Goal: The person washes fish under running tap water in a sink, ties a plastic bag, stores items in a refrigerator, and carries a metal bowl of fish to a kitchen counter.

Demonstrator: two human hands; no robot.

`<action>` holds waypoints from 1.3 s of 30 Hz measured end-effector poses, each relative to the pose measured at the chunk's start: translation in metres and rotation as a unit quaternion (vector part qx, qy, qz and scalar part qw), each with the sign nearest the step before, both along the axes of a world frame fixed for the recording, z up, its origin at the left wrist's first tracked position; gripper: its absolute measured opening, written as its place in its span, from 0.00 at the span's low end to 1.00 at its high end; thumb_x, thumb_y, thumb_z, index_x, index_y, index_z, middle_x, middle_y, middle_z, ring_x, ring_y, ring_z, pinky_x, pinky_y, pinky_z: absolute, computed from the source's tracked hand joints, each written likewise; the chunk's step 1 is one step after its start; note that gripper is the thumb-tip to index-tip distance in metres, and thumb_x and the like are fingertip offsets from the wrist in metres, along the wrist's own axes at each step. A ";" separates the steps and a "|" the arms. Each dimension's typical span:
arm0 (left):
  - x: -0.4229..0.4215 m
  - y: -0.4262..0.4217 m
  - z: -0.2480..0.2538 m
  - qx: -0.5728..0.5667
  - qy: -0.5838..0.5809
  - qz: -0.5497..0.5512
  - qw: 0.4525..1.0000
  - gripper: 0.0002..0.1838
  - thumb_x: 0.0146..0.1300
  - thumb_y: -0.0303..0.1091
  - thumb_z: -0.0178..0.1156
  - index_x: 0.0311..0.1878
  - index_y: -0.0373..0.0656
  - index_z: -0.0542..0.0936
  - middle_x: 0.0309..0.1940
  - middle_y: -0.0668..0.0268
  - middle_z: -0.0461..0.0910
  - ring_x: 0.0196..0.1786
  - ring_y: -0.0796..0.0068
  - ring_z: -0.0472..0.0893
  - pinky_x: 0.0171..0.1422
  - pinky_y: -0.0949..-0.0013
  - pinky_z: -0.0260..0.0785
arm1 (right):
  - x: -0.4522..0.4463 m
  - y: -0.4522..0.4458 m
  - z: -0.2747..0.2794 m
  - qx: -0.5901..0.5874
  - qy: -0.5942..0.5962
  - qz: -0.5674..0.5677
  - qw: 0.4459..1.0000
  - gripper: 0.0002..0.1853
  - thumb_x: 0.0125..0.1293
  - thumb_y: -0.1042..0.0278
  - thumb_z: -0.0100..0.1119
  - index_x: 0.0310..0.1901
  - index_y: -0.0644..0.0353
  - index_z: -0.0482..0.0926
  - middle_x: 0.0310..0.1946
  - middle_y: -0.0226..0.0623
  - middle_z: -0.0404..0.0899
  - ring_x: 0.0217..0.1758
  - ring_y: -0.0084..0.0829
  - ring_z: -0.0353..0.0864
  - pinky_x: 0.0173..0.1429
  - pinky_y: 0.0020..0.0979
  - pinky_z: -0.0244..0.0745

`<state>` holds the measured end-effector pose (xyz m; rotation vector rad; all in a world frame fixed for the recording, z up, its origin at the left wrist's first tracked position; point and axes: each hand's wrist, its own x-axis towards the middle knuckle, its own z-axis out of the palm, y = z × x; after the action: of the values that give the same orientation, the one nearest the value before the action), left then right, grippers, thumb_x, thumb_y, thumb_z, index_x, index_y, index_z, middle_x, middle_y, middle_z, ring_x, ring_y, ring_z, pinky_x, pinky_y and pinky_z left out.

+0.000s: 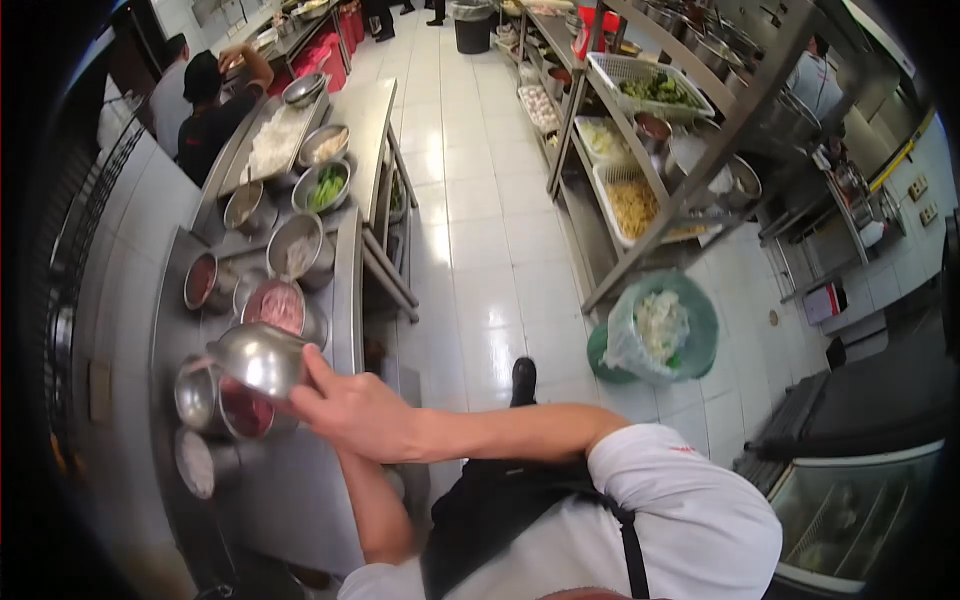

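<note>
My right hand [350, 408] grips the rim of a shiny metal bowl [262, 358], which is tilted over the bowls on the steel counter [300, 500]. Below it is a metal bowl of red meat [246, 410]; just beyond is another with pink meat [277, 304]. My left forearm [375, 510] reaches up under the right wrist, and its hand is hidden from sight. A bowl with white contents [197, 465] stands nearest me, beside an upright metal bowl [199, 392].
More bowls and a tray of white food [275, 140] line the left counters. A steel shelf rack [620, 262] with food baskets stands right of the tiled aisle. A green bin [703, 325] with a plastic liner sits below it. Two people [205, 115] are at the upper left.
</note>
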<state>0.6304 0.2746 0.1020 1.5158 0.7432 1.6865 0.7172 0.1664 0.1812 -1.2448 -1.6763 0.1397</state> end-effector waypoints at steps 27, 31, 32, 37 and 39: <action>0.461 0.350 -0.130 -0.527 0.196 -0.517 0.645 0.21 0.68 0.44 0.51 0.55 0.37 0.71 0.37 0.64 0.78 0.31 0.77 0.77 0.27 0.76 0.66 | 0.583 0.269 -0.194 -0.270 0.634 -0.179 0.702 0.05 0.56 0.77 0.56 0.32 0.63 0.70 0.24 0.31 0.72 0.22 0.22 0.76 0.23 0.24 0.78; 0.586 0.408 -0.087 -0.462 0.290 -0.556 0.627 0.20 0.68 0.48 0.50 0.47 0.39 0.71 0.36 0.67 0.78 0.31 0.79 0.75 0.26 0.76 0.65 | 0.656 0.296 -0.183 -0.219 0.638 -0.237 0.700 0.08 0.57 0.79 0.54 0.39 0.65 0.71 0.29 0.35 0.77 0.26 0.23 0.79 0.25 0.23 0.79; 0.614 0.427 -0.085 -0.486 0.280 -0.566 0.604 0.20 0.68 0.49 0.49 0.47 0.39 0.71 0.37 0.67 0.78 0.31 0.79 0.75 0.26 0.77 0.64 | 0.678 0.306 -0.184 -0.211 0.623 -0.249 0.711 0.09 0.57 0.79 0.53 0.41 0.66 0.71 0.30 0.35 0.77 0.26 0.23 0.79 0.25 0.23 0.79; 0.708 0.509 -0.120 -0.605 0.208 -0.580 0.503 0.21 0.69 0.51 0.45 0.33 0.42 0.74 0.20 0.68 0.76 0.19 0.80 0.71 0.21 0.78 0.58 | 0.783 0.381 -0.180 -0.279 0.540 -0.233 0.759 0.08 0.55 0.80 0.53 0.38 0.67 0.74 0.25 0.34 0.77 0.22 0.21 0.77 0.22 0.24 0.77; 0.734 0.528 -0.115 -0.580 0.281 -0.513 0.567 0.22 0.69 0.49 0.45 0.26 0.42 0.75 0.09 0.71 0.70 0.10 0.80 0.65 0.15 0.76 0.54 | 0.818 0.417 -0.195 -0.331 0.509 -0.195 0.770 0.08 0.55 0.79 0.53 0.38 0.67 0.74 0.24 0.34 0.77 0.21 0.21 0.77 0.22 0.24 0.77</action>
<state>1.3644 0.8022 -0.0130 0.9712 0.7391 -0.3230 1.5351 0.5837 -0.0141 -1.5621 -0.3739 1.0245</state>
